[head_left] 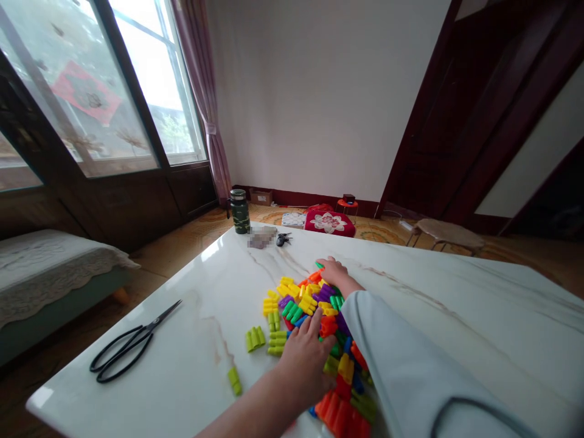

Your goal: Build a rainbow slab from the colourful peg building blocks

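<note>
A heap of coloured plastic building pieces (306, 302), shaped like joined tubes in yellow, green, purple, blue, red and orange, lies on the white marble-patterned table (191, 340). My left hand (306, 354) rests over the near left part of the heap, fingers apart. A red piece (328, 326) shows beside its fingertips. At the far edge of the heap, my right hand (334, 272) has its fingers bent around a small green plastic piece (319, 265); its palm side is hidden. Loose lime-green pieces (254, 339) lie left of the heap.
Black-handled scissors (132, 347) lie at the table's left. Toward the far edge stand a camouflage bottle (239, 212), a blurred-out item (261, 237) and a small black tool (283, 239). A red floral-covered stool (329, 222) is beyond the table.
</note>
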`<state>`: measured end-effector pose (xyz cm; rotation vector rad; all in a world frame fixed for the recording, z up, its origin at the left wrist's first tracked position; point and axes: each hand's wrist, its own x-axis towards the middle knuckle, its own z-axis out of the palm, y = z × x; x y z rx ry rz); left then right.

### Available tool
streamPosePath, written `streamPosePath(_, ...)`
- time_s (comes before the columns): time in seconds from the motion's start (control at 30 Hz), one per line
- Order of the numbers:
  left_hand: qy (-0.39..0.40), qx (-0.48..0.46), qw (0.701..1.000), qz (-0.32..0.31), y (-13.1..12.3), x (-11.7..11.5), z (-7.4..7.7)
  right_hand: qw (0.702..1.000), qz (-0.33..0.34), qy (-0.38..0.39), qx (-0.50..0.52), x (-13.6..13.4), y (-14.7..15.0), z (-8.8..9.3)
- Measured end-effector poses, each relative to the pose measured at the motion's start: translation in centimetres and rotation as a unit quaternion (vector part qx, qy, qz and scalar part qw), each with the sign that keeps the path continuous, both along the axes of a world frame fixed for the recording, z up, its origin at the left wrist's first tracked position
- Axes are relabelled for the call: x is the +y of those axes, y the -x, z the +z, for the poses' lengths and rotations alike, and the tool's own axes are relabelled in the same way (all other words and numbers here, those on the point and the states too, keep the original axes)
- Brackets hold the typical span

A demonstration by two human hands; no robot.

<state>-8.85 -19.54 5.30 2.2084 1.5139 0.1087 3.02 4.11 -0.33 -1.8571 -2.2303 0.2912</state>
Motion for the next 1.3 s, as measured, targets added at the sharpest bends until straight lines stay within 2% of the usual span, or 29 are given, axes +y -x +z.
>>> streamPosePath(0.1, -0.006, -0.013, 1.000, -0.001, 0.2, -0.1, 0.0, 0.999, -0.024, 0.026, -0.016, 0.8, 0.9, -0.3)
streamPosePath(0.23, -0.013, -0.009, 1.000, -0.007, 0.1, -0.1, -0.1, 0.999, -0.026, 0.021, -0.026, 0.7, 1.3, -0.1)
streamPosePath(0.43, -0.032, 0.003, 0.999, 0.002, 0.3, 0.1, 0.3, 0.998, -0.002, -0.065, -0.005, -2.0, 0.5, 1.3)
streamPosePath(0.57, -0.072, 0.007, 0.996, 0.060, 1.1, 0.6, -0.1, 0.981, 0.014, -0.138, 0.136, -5.0, -1.3, 3.0)
streamPosePath(0.67, -0.095, -0.061, 0.986, 0.120, 1.3, 1.1, -0.7, 0.944, 0.018, -0.116, 0.310, -8.6, -2.8, 4.4)
streamPosePath(0.77, -0.103, -0.238, 0.947, 0.189, 0.7, 1.7, -0.7, 0.894, 0.026, -0.060, 0.443, -13.4, -3.8, 5.5)
streamPosePath(0.87, 0.016, -0.470, 0.848, 0.243, -0.5, 2.2, -0.4, 0.882, 0.038, -0.049, 0.467, -17.9, -4.2, 6.0)
streamPosePath(0.93, 0.084, -0.561, 0.790, 0.233, -1.4, 2.4, -0.3, 0.887, 0.045, -0.054, 0.456, -20.1, -4.1, 5.7)
streamPosePath(1.0, 0.092, -0.586, 0.774, 0.223, -2.0, 2.6, -0.4, 0.887, 0.039, -0.058, 0.456, -21.3, -4.1, 4.9)
streamPosePath(1.13, 0.072, -0.558, 0.789, 0.246, -2.5, 3.0, -1.3, 0.866, -0.034, -0.046, 0.498, -21.5, -4.9, 2.7)
streamPosePath(1.3, 0.043, -0.511, 0.816, 0.268, -1.9, 3.6, -2.2, 0.802, -0.149, 0.019, 0.579, -21.0, -6.5, 0.5)
